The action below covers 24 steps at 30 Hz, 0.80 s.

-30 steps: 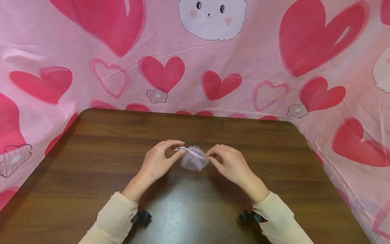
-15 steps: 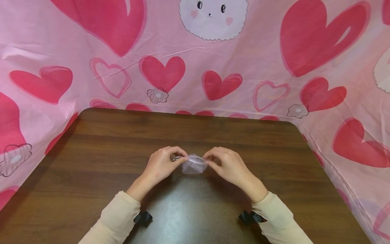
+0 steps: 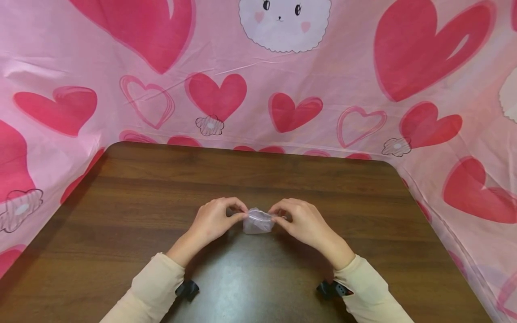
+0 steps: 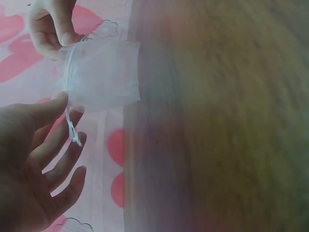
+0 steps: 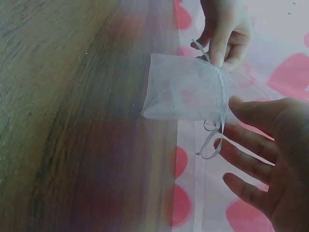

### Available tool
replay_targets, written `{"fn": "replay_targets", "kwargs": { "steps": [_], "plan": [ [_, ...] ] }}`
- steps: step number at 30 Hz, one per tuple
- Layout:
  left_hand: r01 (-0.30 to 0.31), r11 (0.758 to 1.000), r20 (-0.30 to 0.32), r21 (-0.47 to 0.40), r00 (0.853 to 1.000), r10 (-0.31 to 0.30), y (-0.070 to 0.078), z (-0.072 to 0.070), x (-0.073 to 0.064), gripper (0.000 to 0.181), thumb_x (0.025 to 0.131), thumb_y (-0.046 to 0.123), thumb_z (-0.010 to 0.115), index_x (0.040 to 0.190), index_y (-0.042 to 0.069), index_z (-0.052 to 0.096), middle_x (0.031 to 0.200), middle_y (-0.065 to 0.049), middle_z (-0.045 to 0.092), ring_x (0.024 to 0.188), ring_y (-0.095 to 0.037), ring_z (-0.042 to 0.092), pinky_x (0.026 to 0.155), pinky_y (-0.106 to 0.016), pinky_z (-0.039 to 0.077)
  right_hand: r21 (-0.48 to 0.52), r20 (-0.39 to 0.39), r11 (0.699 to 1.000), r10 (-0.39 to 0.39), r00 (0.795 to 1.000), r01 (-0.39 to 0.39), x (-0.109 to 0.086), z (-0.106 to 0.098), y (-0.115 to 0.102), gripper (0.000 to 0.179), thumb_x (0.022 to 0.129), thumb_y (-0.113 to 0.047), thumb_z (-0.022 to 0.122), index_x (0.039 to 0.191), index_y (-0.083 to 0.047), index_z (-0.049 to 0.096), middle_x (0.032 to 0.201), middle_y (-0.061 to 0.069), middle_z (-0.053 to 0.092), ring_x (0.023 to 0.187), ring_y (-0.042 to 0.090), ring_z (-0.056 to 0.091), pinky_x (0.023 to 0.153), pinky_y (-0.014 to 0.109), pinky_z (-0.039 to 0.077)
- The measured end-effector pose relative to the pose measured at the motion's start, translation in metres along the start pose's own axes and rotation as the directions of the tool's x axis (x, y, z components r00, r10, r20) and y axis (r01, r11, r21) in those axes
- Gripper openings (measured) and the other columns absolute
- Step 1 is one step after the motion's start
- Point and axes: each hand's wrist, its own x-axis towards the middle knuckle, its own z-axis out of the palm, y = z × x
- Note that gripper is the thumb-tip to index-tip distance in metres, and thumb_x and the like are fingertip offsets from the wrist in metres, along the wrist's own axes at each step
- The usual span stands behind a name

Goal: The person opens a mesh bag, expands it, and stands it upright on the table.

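A small sheer whitish drawstring pouch (image 3: 257, 224) hangs between both hands above the middle of the table. Thumb and forefinger of my left hand (image 3: 216, 220) pinch its left edge near the mouth. On the opposite side, my right hand (image 3: 300, 220) pinches the right edge the same way. Ribbon drawstrings (image 4: 72, 128) run along the gathered top, and a loop dangles below the left fingers in the left wrist view. Another ribbon loop (image 5: 211, 147) hangs by the right fingers in the right wrist view. The pouch body looks flat and see-through.
A dark brown wooden table (image 3: 161, 188) lies under the hands. Pink cloth with red hearts (image 3: 216, 96) encloses its back and sides. Each wrist wears a black camera (image 3: 187, 290) below its cream sleeve (image 3: 157, 278).
The pouch has come lower and nearer, its top edge now stretched between the hands. My left hand has shifted its pinch from the ribbon end to the pouch's edge.
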Motion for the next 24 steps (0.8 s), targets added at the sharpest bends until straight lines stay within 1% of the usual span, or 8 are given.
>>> {"fn": "replay_targets", "kwargs": {
  "steps": [5, 11, 15, 18, 21, 24],
  "plan": [
    [-0.001, 1.0, 0.012, 0.01, 1.0, 0.001, 0.001, -0.002, -0.001, 0.012, 0.086, 0.034, 0.078, 0.095, 0.032, 0.072, 0.087, 0.015, 0.068, 0.078, -0.01, 0.061, 0.07, -0.037, 0.045, -0.005, 0.018, 1.0, -0.005, 1.0, 0.005, 0.001, 0.0, -0.001, 0.016, 0.086, -0.019, 0.079, 0.1, -0.019, 0.073, 0.09, -0.011, 0.069, 0.08, 0.01, 0.065, 0.07, 0.03, 0.051],
    [-0.028, 0.999, -0.001, 0.023, 1.0, 0.028, 0.004, -0.003, 0.003, 0.016, 0.09, 0.041, 0.072, 0.103, 0.032, 0.074, 0.087, 0.018, 0.067, 0.081, -0.008, 0.061, 0.071, -0.038, 0.046, -0.01, 0.024, 1.0, 0.004, 1.0, -0.003, 0.004, -0.005, -0.002, 0.018, 0.087, -0.021, 0.079, 0.103, -0.017, 0.074, 0.091, -0.009, 0.07, 0.08, 0.013, 0.065, 0.07, 0.031, 0.052],
    [-0.02, 0.999, -0.01, 0.042, 1.0, 0.02, 0.007, -0.006, 0.009, 0.018, 0.092, 0.045, 0.069, 0.103, 0.032, 0.075, 0.085, 0.018, 0.068, 0.08, -0.007, 0.062, 0.07, -0.039, 0.047, -0.024, 0.023, 0.999, 0.025, 0.999, -0.024, 0.009, -0.007, -0.003, 0.016, 0.088, -0.021, 0.077, 0.104, -0.018, 0.074, 0.091, -0.01, 0.07, 0.078, 0.009, 0.063, 0.07, 0.03, 0.051],
    [-0.01, 0.998, 0.002, 0.06, 1.0, 0.01, 0.009, -0.008, 0.015, 0.02, 0.093, 0.046, 0.067, 0.102, 0.032, 0.075, 0.082, 0.018, 0.067, 0.076, -0.006, 0.06, 0.068, -0.037, 0.046, -0.035, 0.035, 0.998, 0.053, 0.998, -0.051, 0.013, -0.008, -0.004, 0.014, 0.089, -0.021, 0.076, 0.102, -0.019, 0.075, 0.088, -0.011, 0.069, 0.075, 0.005, 0.06, 0.068, 0.029, 0.05],
    [-0.014, 0.997, 0.024, 0.075, 1.0, 0.013, 0.012, -0.009, 0.022, 0.02, 0.093, 0.046, 0.066, 0.101, 0.031, 0.076, 0.081, 0.019, 0.067, 0.073, -0.006, 0.059, 0.065, -0.035, 0.045, -0.034, 0.062, 0.997, 0.071, 0.996, -0.069, 0.018, -0.009, -0.005, 0.012, 0.089, -0.022, 0.076, 0.101, -0.019, 0.075, 0.085, -0.012, 0.069, 0.073, 0.003, 0.059, 0.066, 0.029, 0.048],
    [-0.027, 0.994, 0.042, 0.107, 0.999, 0.022, 0.014, -0.01, 0.029, 0.019, 0.092, 0.046, 0.068, 0.098, 0.031, 0.077, 0.081, 0.018, 0.068, 0.073, -0.006, 0.061, 0.064, -0.036, 0.045, -0.029, 0.1, 0.997, 0.073, 0.992, -0.071, 0.023, -0.009, -0.005, 0.011, 0.089, -0.023, 0.076, 0.099, -0.018, 0.076, 0.083, -0.013, 0.069, 0.072, 0.002, 0.059, 0.063, 0.028, 0.047]
  ]
}}
